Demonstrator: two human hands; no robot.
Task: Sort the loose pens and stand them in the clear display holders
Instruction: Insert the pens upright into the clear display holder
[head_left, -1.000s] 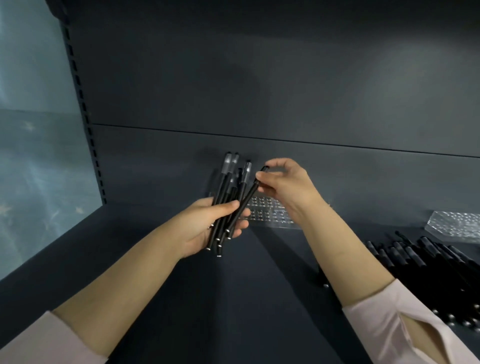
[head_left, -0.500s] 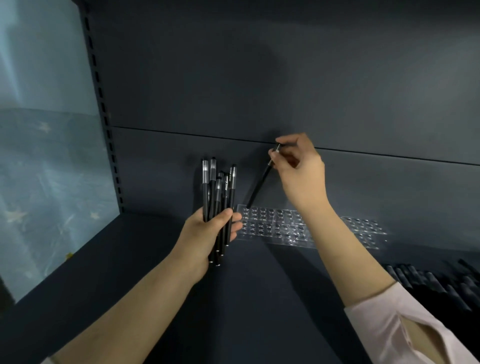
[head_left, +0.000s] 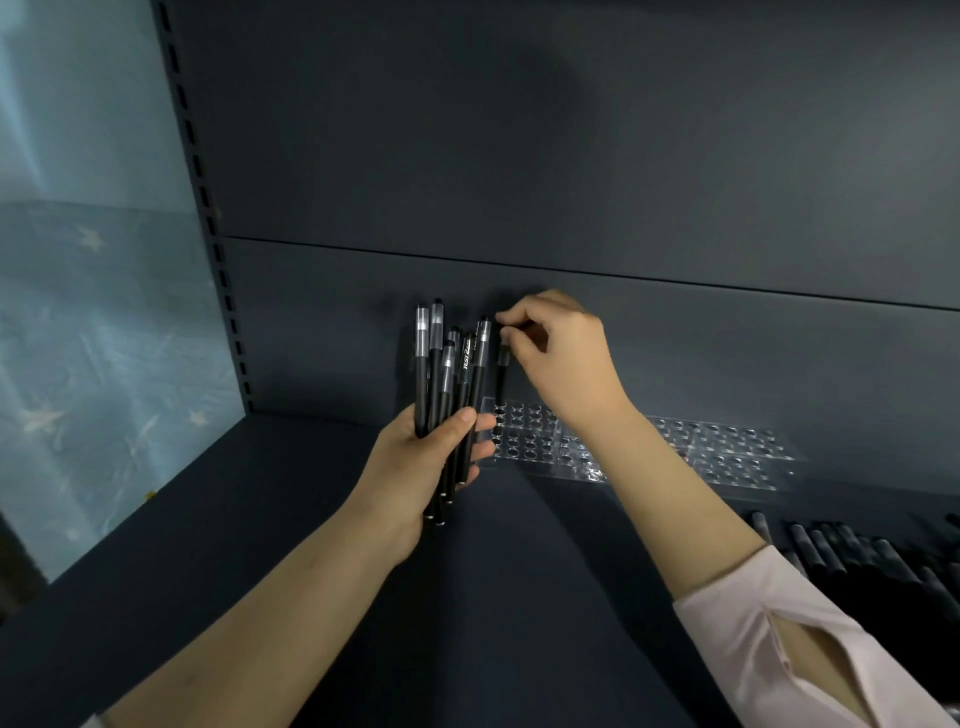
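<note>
My left hand (head_left: 434, 457) grips a bundle of several black pens (head_left: 441, 374) with clear caps, held upright above the shelf. My right hand (head_left: 563, 356) pinches the top of a single black pen (head_left: 501, 376) that stands upright, its lower end at the back-left corner of a clear display holder (head_left: 530, 434) full of round holes. A second clear holder (head_left: 727, 457) lies to its right against the back wall; no pens stand in it.
A pile of loose black pens (head_left: 857, 561) lies on the dark shelf (head_left: 519, 597) at the right. The shelf's back panel (head_left: 519, 156) rises close behind the holders. A slotted upright (head_left: 208, 223) and a pale blue wall (head_left: 78, 260) bound the left side.
My right hand drew one pen out of the bundle, lifted it, then brought it down upright onto the left holder's corner. The left hand turned its bundle upright.
</note>
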